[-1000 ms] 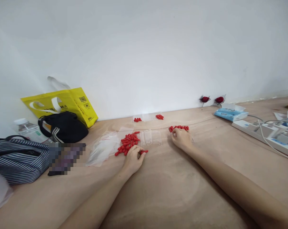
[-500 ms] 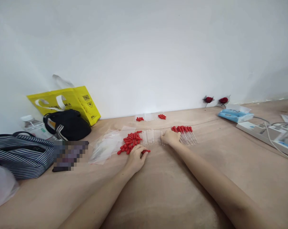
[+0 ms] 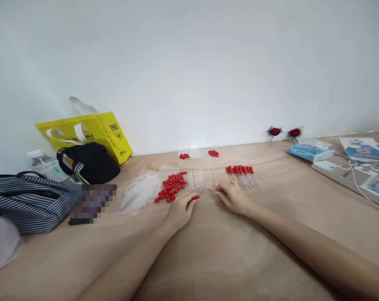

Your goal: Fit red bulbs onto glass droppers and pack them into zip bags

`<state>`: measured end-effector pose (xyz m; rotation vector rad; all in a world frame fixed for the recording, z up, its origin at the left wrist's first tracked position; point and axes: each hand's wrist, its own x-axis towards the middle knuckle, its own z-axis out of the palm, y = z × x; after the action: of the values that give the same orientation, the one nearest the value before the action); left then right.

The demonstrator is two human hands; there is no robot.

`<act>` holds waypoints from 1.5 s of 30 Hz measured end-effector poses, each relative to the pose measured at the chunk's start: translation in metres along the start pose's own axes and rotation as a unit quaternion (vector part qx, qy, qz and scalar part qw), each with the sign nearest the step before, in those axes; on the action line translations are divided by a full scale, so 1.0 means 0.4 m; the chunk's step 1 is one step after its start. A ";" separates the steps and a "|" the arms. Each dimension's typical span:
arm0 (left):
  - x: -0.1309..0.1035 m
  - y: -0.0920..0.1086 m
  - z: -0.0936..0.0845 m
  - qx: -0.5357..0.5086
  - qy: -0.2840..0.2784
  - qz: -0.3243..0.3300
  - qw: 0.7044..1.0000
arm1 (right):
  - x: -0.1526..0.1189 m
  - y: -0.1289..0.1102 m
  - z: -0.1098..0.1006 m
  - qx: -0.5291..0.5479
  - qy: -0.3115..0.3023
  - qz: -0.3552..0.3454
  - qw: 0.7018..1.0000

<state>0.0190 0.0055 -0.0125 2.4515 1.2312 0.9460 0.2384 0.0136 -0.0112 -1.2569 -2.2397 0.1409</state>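
Observation:
Between the fingertips of my left hand (image 3: 180,209) is a red rubber bulb (image 3: 194,197). Just beyond that hand lies a loose pile of red bulbs (image 3: 171,187). My right hand (image 3: 235,198) pinches a thin clear tube (image 3: 210,188), which points left toward the bulb. A row of similar clear tubes (image 3: 199,179) lies side by side to the right of the pile. Farther right, several tubes with red bulbs on their ends (image 3: 242,173) lie slanted in a row. The two hands are apart.
Clear plastic bags (image 3: 139,194) lie left of the pile. Bagged bulbs and tubes (image 3: 198,153) rest by the wall. At left are a yellow bag (image 3: 120,142), a black bag (image 3: 95,163) and a striped bag (image 3: 35,205). A tissue pack (image 3: 311,151) and power strip (image 3: 358,179) are at right.
My right hand has drawn back from the row of tubes toward me, with a tube now in its fingers. My left hand has barely moved. A printed sheet has come into view at the far right.

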 end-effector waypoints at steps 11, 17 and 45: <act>-0.003 0.038 0.006 -0.014 -0.015 -0.009 1.000 | -0.062 -0.039 0.024 0.013 0.021 -0.076 0.997; -0.002 0.037 0.013 -0.027 -0.012 -0.016 0.999 | -0.066 -0.051 0.030 0.013 0.014 -0.092 0.996; -0.017 0.055 0.009 -0.001 -0.084 0.090 0.992 | -0.061 -0.067 0.030 -0.002 0.000 -0.130 0.992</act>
<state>0.0322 -0.0132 -0.0079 2.6139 0.9676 0.7629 0.2220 -0.0191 -0.0223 -0.9560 -2.3799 0.0365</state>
